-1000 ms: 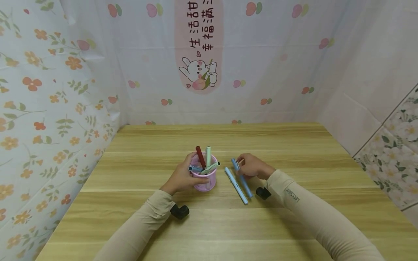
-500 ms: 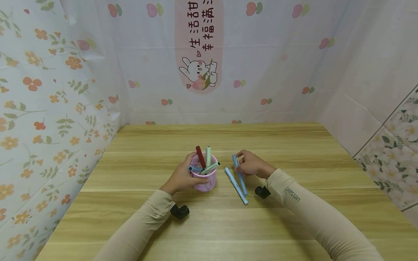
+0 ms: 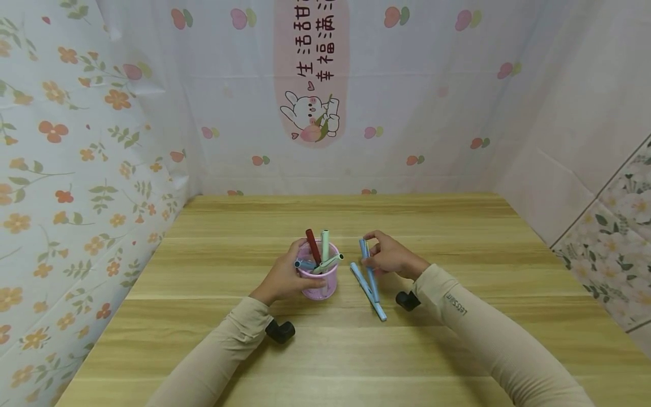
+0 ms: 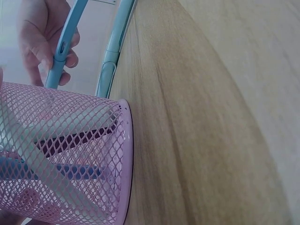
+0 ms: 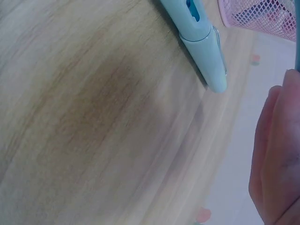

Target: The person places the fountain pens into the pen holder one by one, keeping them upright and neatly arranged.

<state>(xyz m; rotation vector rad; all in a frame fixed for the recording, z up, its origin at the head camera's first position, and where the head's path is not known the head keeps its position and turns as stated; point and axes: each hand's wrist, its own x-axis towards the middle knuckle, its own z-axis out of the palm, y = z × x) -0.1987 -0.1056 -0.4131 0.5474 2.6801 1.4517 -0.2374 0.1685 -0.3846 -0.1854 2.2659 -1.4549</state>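
My left hand (image 3: 286,273) grips the pink mesh pen cup (image 3: 328,284), thumb across its near side. In the cup lean a dark red pen (image 3: 313,245), an upright pale green pen (image 3: 325,242), a tilted pale green pen (image 3: 331,262) and a blue pen (image 3: 306,264). To the right of the cup, my right hand (image 3: 390,256) pinches a light blue pen (image 3: 372,281) near its upper end, its clip facing up. A second light blue pen (image 5: 202,44) lies on the table; the held pen's lower end overlaps it in the head view.
The wood-grain table (image 3: 325,362) spreads around both hands. A printed curtain (image 3: 417,102) hangs behind its far edge, and a floral sheet (image 3: 91,169) borders the left side. A black wrist camera mount (image 3: 280,332) sits beside the left sleeve, another (image 3: 407,301) by the right.
The right hand has shifted slightly left and away from me with the light blue pen, whose lower end has swung left over the lying pen. The left hand and cup stay in place.
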